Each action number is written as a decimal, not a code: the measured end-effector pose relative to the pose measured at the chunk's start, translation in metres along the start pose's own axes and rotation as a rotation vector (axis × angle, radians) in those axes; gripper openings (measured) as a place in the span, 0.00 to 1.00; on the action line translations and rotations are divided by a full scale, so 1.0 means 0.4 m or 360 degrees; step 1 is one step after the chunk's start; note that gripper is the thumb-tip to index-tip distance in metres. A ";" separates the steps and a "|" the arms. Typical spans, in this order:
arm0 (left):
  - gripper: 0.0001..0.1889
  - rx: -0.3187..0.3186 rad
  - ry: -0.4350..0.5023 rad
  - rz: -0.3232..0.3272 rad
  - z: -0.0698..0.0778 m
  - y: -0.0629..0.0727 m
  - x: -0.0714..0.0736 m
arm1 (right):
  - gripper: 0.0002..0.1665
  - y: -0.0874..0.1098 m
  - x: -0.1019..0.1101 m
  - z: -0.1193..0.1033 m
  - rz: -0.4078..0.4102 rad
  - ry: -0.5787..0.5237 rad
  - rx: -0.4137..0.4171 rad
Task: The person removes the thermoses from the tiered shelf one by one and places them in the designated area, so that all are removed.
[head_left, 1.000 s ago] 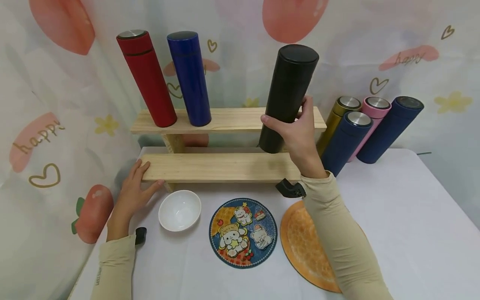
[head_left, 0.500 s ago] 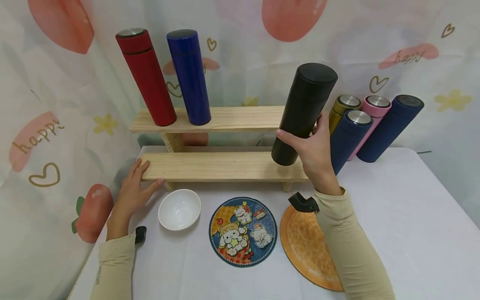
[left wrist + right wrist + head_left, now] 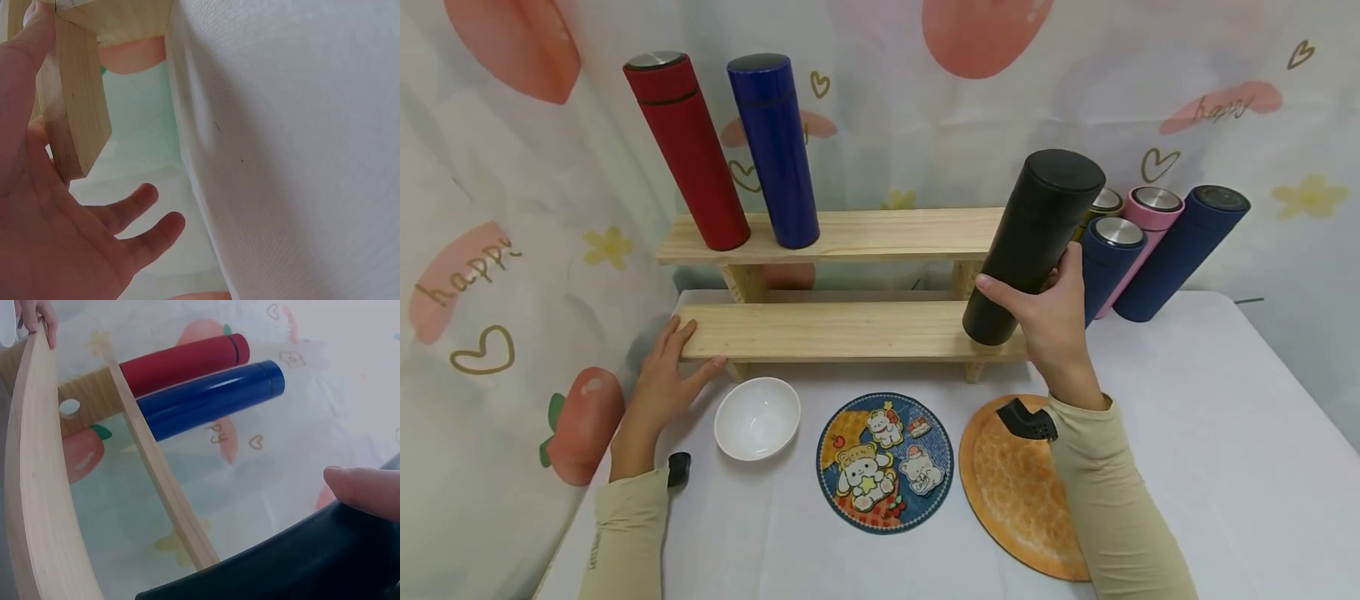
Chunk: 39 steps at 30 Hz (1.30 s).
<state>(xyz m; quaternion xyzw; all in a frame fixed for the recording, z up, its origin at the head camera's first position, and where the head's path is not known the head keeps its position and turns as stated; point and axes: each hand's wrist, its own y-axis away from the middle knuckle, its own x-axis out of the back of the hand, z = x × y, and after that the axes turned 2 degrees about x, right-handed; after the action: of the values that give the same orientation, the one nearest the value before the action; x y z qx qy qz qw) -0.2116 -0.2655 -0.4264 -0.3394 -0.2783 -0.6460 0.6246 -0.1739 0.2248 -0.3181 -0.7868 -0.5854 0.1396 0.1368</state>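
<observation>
Right hand: thumb and fingers wrapped round the black flask, below its mid-height. Flask is in front of the right end of the wooden stand, base overlapping the lower plank in the head view; contact cannot be told. (It looks tilted, but the wide lens leans the other flasks too.) Left hand: spread at the stand's left end, thumb along the lower plank's front edge, two fingers free of the wood in the wrist view.

Technique, judged: grip is low, so weight above it could tip the flask; keep the wrist firm and the base level. Hold the base clear of the stand's plank edge, and leave room for the navy flask just right of the stand. Left hand should steady lightly, without pushing the stand.

Change over the last second: black flask moved from the upper plank's right part to lower and further right, now covering more of the gold flask beyond the stand's right end. Left hand and stand: essentially unchanged.
</observation>
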 end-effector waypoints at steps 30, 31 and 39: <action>0.48 -0.0016 -0.0012 0.0010 -0.004 0.005 0.002 | 0.49 -0.019 0.159 -0.057 0.0339 -0.0241 0.0134; 0.48 -0.0018 -0.0011 0.0014 -0.004 0.005 0.003 | 0.49 -0.022 0.166 -0.058 0.0342 -0.0263 0.0157; 0.48 -0.0020 -0.0010 0.0013 0.001 0.004 0.003 | 0.51 -0.037 0.226 -0.055 0.0444 -0.0290 0.0107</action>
<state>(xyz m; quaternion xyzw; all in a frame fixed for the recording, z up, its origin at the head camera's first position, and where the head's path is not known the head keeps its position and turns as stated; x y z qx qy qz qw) -0.2099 -0.2659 -0.4255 -0.3465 -0.2750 -0.6440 0.6242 -0.1539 0.3144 -0.2977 -0.8395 -0.4756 0.2475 0.0886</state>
